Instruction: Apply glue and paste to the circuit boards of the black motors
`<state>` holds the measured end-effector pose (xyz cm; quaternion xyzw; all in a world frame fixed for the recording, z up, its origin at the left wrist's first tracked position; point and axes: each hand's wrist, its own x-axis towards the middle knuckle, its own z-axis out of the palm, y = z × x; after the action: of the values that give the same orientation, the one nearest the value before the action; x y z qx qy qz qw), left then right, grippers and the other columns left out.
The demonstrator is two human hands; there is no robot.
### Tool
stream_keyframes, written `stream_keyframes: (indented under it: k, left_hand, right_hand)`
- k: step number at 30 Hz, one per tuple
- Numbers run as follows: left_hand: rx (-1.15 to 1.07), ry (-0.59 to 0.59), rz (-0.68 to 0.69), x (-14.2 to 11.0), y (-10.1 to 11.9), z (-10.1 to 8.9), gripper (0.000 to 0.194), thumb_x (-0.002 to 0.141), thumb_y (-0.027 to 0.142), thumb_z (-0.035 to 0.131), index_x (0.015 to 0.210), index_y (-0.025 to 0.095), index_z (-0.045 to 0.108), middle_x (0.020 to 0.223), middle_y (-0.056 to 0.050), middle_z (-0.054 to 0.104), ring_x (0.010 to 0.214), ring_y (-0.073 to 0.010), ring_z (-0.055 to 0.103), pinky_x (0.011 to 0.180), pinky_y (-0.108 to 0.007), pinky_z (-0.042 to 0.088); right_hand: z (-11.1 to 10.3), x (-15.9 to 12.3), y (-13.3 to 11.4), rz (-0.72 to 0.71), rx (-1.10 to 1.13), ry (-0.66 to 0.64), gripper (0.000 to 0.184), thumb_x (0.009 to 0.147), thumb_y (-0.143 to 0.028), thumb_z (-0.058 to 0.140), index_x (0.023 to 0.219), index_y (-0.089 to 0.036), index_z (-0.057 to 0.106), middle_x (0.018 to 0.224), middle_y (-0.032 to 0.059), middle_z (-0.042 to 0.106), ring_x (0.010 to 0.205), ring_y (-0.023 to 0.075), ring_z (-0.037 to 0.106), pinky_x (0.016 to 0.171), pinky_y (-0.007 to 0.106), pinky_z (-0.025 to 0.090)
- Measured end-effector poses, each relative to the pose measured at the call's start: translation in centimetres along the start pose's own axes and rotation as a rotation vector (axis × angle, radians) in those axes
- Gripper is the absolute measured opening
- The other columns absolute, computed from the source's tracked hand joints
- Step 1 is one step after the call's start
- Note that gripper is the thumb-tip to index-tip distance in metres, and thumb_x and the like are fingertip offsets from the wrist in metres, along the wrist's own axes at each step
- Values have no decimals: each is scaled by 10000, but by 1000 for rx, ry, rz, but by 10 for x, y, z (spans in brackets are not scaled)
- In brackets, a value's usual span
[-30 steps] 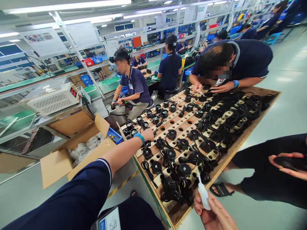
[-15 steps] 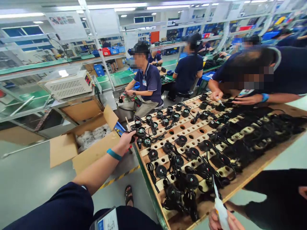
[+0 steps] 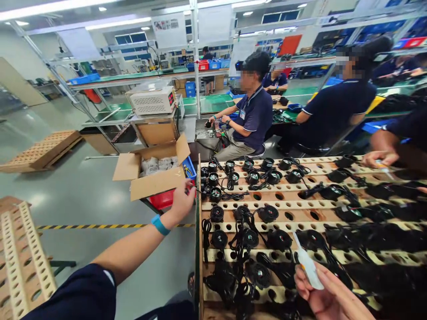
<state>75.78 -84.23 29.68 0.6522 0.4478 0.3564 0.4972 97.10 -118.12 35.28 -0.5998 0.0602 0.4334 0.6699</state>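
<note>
Bottle [image 3: 311, 269] was above the tray [image 3: 301, 215] of black parts [image 3: 279, 240], R hand [image 3: 322, 286] clamped round its body. Prob. light, soft-walled, nozzle [image 3: 296, 240] thin & easily bent, so best held by the body. L hand [image 3: 182, 202] was half-curled near tray's edge; couldn't tell if it gripped anything.

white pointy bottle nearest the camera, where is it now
Lower right of the head view: the white bottle is in the right grip, seen against the tray of black parts.
</note>
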Motion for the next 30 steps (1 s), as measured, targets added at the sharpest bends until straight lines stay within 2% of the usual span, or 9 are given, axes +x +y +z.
stream_keyframes:
  k: [2, 5, 8, 10, 16, 20, 23, 27, 30]
  left_hand:
    - [207, -159, 232, -10, 2, 14, 182, 911, 254, 609, 1070, 181, 656, 1108, -102, 670, 1088, -236, 600, 1029, -407, 477]
    - [519, -336, 424, 0, 2, 39, 153, 895, 126, 547, 965, 148, 681, 1072, -131, 677, 1068, -260, 587, 1015, -445, 468]
    - [826, -403, 472, 22, -1, 57, 205, 835, -4, 499, 874, 98, 673, 941, -170, 669, 967, -278, 584, 873, -439, 496]
    - [998, -444, 481, 33, -2, 63, 195, 809, -28, 513, 826, 78, 676, 872, -185, 660, 927, -291, 578, 791, -419, 491]
    - [1307, -588, 517, 34, 6, 75, 184, 815, -14, 556, 745, 86, 695, 792, -165, 647, 893, -299, 568, 675, -380, 426]
    - [1388, -620, 527, 28, 7, 79, 174, 859, 23, 550, 802, 104, 693, 826, -151, 628, 919, -294, 544, 670, -382, 395]
    - [1391, -589, 571, 25, 4, 75, 142, 879, 53, 556, 831, 129, 666, 851, -123, 605, 907, -273, 515, 688, -384, 387]
    - [1342, -478, 534, 28, 2, 69, 176, 928, 105, 521, 807, 160, 636, 843, -97, 579, 859, -247, 479, 702, -378, 385]
    - [1361, -474, 483, 32, 4, 70, 187, 919, 100, 520, 800, 170, 648, 837, -104, 568, 870, -255, 479, 691, -376, 377]
  right_hand:
    - [10, 12, -10, -19, -26, -30, 469, 560, -410, 916, 943, -198, 748, 880, 70, 676, 782, 185, 595, 638, 240, 596]
    - [32, 31, -26, -57, -69, -121, 423, 633, -422, 890, 967, -212, 739, 840, 57, 668, 733, 160, 581, 605, 220, 571]
    - [53, 57, -39, -41, -113, -217, 380, 667, -410, 880, 958, -215, 734, 835, 57, 674, 724, 155, 592, 596, 213, 555]
    - [64, 78, -47, -17, -150, -278, 378, 685, -396, 874, 983, -210, 731, 842, 60, 676, 736, 158, 598, 600, 218, 554]
    - [91, 148, -71, 85, -267, -455, 410, 700, -397, 866, 1031, -200, 724, 835, 56, 678, 723, 158, 619, 602, 217, 540]
    - [109, 188, -77, 154, -314, -494, 464, 648, -414, 894, 1029, -207, 729, 862, 57, 690, 703, 164, 627, 584, 231, 532]
    - [121, 211, -74, 176, -327, -543, 470, 636, -447, 900, 998, -201, 731, 856, 47, 681, 692, 150, 612, 579, 227, 512]
    - [137, 232, -66, 164, -423, -663, 450, 688, -470, 881, 1004, -190, 726, 784, 19, 646, 689, 116, 579, 594, 201, 477]
    - [150, 239, -62, 160, -458, -723, 447, 706, -479, 870, 999, -179, 714, 782, 14, 634, 696, 115, 570, 588, 207, 458]
